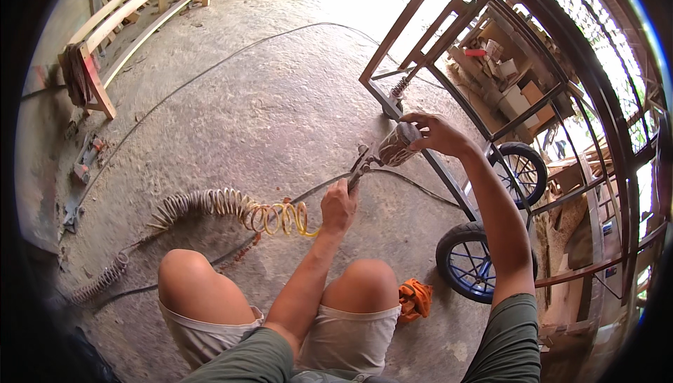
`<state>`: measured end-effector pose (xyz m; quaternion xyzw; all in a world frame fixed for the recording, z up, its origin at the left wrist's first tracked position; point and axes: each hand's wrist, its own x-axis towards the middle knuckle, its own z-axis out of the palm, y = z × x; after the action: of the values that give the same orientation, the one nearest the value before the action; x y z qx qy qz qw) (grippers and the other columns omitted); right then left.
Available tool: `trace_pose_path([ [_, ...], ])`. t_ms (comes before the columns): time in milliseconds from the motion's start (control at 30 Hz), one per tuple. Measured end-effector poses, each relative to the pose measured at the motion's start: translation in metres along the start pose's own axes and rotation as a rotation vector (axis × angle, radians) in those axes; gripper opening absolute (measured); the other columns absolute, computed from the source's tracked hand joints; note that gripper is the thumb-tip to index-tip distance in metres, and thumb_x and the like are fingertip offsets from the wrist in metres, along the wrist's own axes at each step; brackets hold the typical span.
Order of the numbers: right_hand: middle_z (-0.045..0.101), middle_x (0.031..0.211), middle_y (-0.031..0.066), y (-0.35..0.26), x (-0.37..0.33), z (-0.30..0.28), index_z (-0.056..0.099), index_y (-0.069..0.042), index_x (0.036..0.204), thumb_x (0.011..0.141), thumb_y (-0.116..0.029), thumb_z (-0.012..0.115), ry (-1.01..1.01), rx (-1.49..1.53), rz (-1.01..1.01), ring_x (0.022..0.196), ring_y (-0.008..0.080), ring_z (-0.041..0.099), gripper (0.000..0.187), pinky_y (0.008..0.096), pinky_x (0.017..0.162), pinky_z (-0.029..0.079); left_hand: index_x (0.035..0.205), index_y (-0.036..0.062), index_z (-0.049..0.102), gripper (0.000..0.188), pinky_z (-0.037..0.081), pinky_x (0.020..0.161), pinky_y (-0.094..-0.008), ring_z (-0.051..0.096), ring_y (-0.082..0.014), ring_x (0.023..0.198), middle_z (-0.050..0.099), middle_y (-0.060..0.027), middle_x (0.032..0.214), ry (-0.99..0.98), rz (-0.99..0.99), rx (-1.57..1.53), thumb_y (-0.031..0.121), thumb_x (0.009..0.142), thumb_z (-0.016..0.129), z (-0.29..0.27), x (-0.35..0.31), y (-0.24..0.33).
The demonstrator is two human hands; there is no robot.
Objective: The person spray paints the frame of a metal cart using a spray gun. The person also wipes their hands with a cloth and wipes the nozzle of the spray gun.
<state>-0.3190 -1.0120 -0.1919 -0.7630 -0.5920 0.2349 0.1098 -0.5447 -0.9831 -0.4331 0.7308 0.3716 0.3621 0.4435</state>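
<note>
Spray gun (362, 161), head view: hovering above the floor (210, 124), near the metal frame (442, 166). Left hand (339, 206): gripping the handle (354, 180). Right hand (432, 133): pinching the stained cup (397, 147) at its end. Step, apparently: adjusting the cup; next move probably calling for steady turning, left hand bracing.

Spray gun (359, 167): dull metallic grey. Its cup (398, 146): grey-brown with whitish streaks running over it. Coiled air hose (214, 201): yellow at 1 end, dingy cream-grey along the rest. Crumpled cloth (415, 300): bright orange. Near spoked wheel (444, 260): black tyre, blue rim. Metal frame (449, 181): dark grey low bars, brownish upper rails. Wooden rack (137, 6): pale tan, red patch on 1 end. Floor (266, 103): mottled grey-tan. Shorts (354, 330): off-white. Sleeves (505, 341): dark grey-green.
</note>
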Motion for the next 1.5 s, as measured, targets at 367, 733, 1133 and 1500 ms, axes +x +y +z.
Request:
trace_pose_path([
  [367,0.056,0.146,0.0223,-0.026,-0.062,0.116,0.056,-0.002,0.141,0.082,-0.032,0.087,0.764,0.138,0.004,0.134,0.0357,0.055,0.073,0.0471,0.109,0.048,0.098,-0.0018,0.064,0.041,0.049,0.076,-0.0526,0.066,-0.0465,0.087,0.069,-0.0255,0.089,-0.093,-0.117,-0.108,0.039,0.102,0.060,-0.002,0.017,0.014],
  [733,0.063,0.121,0.0315,-0.034,-0.014,0.180,0.058,0.011,0.126,0.084,-0.039,0.082,0.613,0.602,0.340,0.112,0.0426,0.064,0.069,0.0463,0.097,0.050,0.121,-0.0055,0.058,0.036,0.049,0.086,-0.0527,0.064,-0.0504,0.103,0.068,-0.0319,0.105,-0.237,-0.093,-0.327,0.023,0.099,0.059,0.014,-0.006,0.048],
  [1133,0.074,0.103,0.0173,0.009,-0.037,0.164,0.064,0.006,0.123,0.092,-0.016,0.073,0.854,0.843,0.241,0.091,0.0226,0.070,0.040,0.0362,0.079,0.054,0.124,-0.0045,0.062,0.042,0.051,0.091,-0.0411,0.066,-0.0358,0.110,0.066,-0.0226,0.122,-0.525,0.377,-0.098,0.026,0.096,0.071,0.015,0.002,0.059],
  [1500,0.070,0.078,0.0027,-0.042,-0.116,0.152,0.073,-0.003,0.112,0.093,-0.027,0.076,0.750,0.846,0.396,0.061,0.0093,0.060,0.031,0.0285,0.049,0.048,0.153,0.0004,0.035,0.120,0.046,0.110,-0.0503,0.054,-0.0429,0.133,0.055,-0.0310,0.139,-0.406,0.557,0.341,0.058,0.065,0.092,-0.051,0.095,0.255],
])
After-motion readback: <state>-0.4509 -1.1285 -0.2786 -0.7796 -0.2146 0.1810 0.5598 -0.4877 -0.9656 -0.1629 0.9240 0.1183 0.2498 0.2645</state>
